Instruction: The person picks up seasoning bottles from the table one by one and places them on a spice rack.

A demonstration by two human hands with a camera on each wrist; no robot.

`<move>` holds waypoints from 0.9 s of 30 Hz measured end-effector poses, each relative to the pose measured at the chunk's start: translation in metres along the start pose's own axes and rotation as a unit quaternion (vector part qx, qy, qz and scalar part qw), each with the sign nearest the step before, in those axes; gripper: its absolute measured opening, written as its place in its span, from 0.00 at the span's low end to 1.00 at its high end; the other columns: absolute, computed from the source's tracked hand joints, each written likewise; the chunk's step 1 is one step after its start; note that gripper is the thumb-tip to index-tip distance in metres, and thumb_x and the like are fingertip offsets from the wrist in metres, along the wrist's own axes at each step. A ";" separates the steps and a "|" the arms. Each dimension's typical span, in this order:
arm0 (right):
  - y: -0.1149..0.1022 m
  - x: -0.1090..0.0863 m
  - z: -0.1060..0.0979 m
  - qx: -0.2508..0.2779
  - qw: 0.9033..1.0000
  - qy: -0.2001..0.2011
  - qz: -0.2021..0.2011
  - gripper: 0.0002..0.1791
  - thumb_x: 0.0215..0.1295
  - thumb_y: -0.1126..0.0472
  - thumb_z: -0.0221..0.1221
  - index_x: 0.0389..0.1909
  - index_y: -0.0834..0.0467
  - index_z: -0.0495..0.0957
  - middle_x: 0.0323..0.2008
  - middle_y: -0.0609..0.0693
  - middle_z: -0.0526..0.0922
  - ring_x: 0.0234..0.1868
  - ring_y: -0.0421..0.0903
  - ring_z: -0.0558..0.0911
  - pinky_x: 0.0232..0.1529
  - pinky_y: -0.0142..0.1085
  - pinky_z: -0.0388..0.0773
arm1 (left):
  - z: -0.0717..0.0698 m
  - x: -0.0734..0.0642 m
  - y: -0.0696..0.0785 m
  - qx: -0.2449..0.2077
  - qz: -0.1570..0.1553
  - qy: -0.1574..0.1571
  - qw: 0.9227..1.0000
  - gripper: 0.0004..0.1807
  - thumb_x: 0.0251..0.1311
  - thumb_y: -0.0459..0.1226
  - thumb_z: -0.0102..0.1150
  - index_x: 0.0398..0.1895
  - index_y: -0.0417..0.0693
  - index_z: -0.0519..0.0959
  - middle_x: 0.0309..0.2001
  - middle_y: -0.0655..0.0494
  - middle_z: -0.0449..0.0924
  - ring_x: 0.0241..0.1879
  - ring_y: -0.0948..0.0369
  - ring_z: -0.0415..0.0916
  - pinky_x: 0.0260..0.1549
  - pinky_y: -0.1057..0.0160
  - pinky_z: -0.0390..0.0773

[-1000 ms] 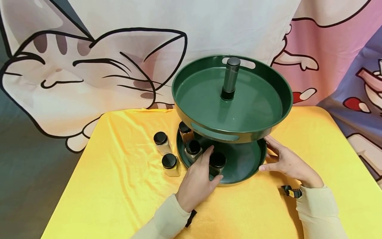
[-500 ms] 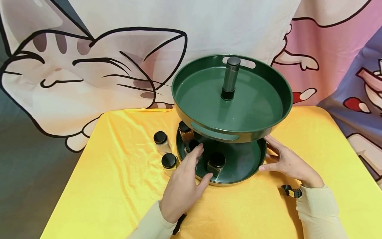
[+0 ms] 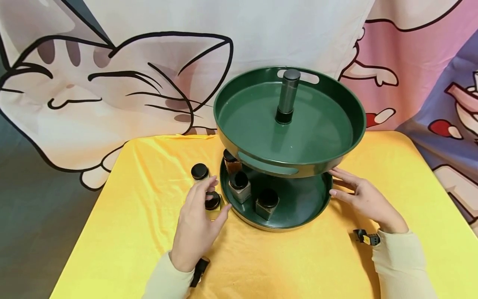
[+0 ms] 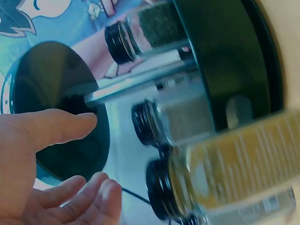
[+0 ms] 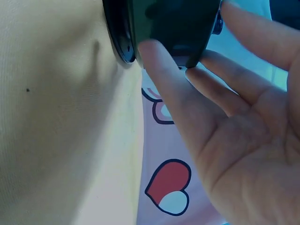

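Note:
My left hand [image 3: 196, 226] is beside a square glass spice jar with yellow contents [image 3: 213, 203], thumb and fingers spread and apart from it in the left wrist view. Behind that jar stands another black-lidded jar [image 3: 200, 171], partly hidden by the fingers. Several spice jars stand in the lower tier [image 3: 298, 203] of a round green two-tier tray: a reddish-brown one [image 3: 233, 164], a greyish one [image 3: 240, 189] and a dark green one [image 3: 267, 204]. At the lower tier's right rim, my right hand [image 3: 367, 203] rests its thumb [image 5: 157, 56] and fingertips against the side, fingers fairly straight.
The wide upper tier [image 3: 257, 141] overhangs the back of the lower one, with a centre post [image 3: 288, 95] rising from it. A yellow cloth [image 3: 298, 265] covers the table. Printed cartoon fabric [image 3: 149, 83] hangs behind.
My left hand has let go of the dark green jar in the lower tier and moved left, out of the tray to the yellow jar. My right hand stays at the rim.

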State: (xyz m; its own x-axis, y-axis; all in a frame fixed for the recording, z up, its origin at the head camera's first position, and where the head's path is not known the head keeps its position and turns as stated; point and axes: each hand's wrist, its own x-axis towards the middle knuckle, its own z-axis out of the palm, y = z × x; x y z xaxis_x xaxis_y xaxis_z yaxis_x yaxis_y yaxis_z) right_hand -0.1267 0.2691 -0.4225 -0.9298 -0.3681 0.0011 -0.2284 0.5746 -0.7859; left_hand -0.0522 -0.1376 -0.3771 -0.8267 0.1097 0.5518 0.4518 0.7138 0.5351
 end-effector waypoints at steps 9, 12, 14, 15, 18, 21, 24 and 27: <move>0.001 0.002 0.003 0.062 0.998 0.023 0.019 0.35 0.65 0.65 0.67 0.71 0.67 0.65 0.68 0.67 0.68 0.53 0.28 0.78 0.47 0.23 0.78 | -0.009 -0.010 -0.020 0.044 -0.112 -0.055 0.991 0.45 0.44 0.37 0.82 0.66 0.37 0.69 0.54 0.44 0.75 0.52 0.50 0.72 0.49 0.52 0.75; 0.001 0.002 0.003 0.071 0.997 0.022 0.019 0.38 0.64 0.65 0.68 0.72 0.67 0.63 0.68 0.68 0.67 0.51 0.28 0.78 0.47 0.23 0.78 | -0.009 -0.013 -0.025 0.050 -0.138 -0.071 0.987 0.45 0.44 0.39 0.82 0.66 0.37 0.70 0.55 0.43 0.76 0.53 0.49 0.73 0.51 0.49 0.75; 0.001 0.002 0.002 0.072 0.997 0.020 0.016 0.39 0.63 0.65 0.69 0.72 0.67 0.62 0.69 0.68 0.66 0.52 0.29 0.78 0.48 0.24 0.78 | -0.007 -0.015 -0.028 0.052 -0.149 -0.080 0.984 0.45 0.45 0.41 0.82 0.66 0.36 0.70 0.55 0.43 0.76 0.53 0.48 0.73 0.52 0.48 0.75; 0.001 0.003 0.002 0.071 0.997 0.018 0.013 0.40 0.62 0.65 0.69 0.73 0.67 0.62 0.70 0.68 0.65 0.53 0.30 0.78 0.49 0.24 0.78 | -0.006 -0.016 -0.029 0.054 -0.153 -0.083 0.983 0.45 0.45 0.41 0.82 0.66 0.36 0.70 0.55 0.43 0.76 0.52 0.47 0.74 0.52 0.48 0.76; 0.002 0.004 0.002 0.062 0.998 0.008 0.006 0.44 0.62 0.64 0.70 0.76 0.64 0.58 0.73 0.66 0.61 0.58 0.39 0.78 0.51 0.24 0.76 | -0.003 -0.019 -0.033 0.051 -0.166 -0.088 0.981 0.46 0.45 0.42 0.82 0.66 0.35 0.70 0.56 0.43 0.76 0.51 0.47 0.75 0.51 0.48 0.77; 0.002 0.006 0.003 0.056 0.998 -0.005 -0.003 0.49 0.61 0.63 0.70 0.79 0.58 0.54 0.76 0.62 0.56 0.67 0.55 0.71 0.54 0.22 0.72 | 0.000 -0.022 -0.037 0.046 -0.180 -0.090 0.979 0.46 0.45 0.43 0.82 0.66 0.35 0.69 0.56 0.44 0.76 0.50 0.47 0.76 0.50 0.49 0.77; 0.002 0.006 0.004 0.056 0.998 -0.018 -0.010 0.52 0.60 0.63 0.71 0.80 0.53 0.50 0.78 0.59 0.52 0.73 0.61 0.61 0.56 0.21 0.70 | 0.004 -0.025 -0.041 0.041 -0.189 -0.091 0.977 0.46 0.45 0.43 0.82 0.66 0.35 0.69 0.57 0.44 0.76 0.50 0.47 0.76 0.50 0.49 0.77; 0.001 0.006 0.005 0.054 0.998 -0.024 -0.017 0.55 0.59 0.62 0.72 0.81 0.50 0.48 0.79 0.56 0.51 0.76 0.51 0.56 0.57 0.19 0.67 | 0.006 -0.027 -0.044 0.041 -0.195 -0.096 0.975 0.47 0.44 0.44 0.82 0.66 0.35 0.69 0.58 0.43 0.75 0.51 0.47 0.76 0.50 0.48 0.77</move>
State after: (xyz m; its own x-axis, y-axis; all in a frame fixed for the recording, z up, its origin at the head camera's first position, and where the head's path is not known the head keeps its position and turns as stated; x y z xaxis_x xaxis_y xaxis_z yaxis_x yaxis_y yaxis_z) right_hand -0.1314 0.2636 -0.4264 -0.9065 -0.4222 0.0008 -0.2246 0.4806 -0.8477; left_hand -0.0521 -0.1675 -0.4195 -0.9814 -0.0594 0.1827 0.0689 0.7790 0.6232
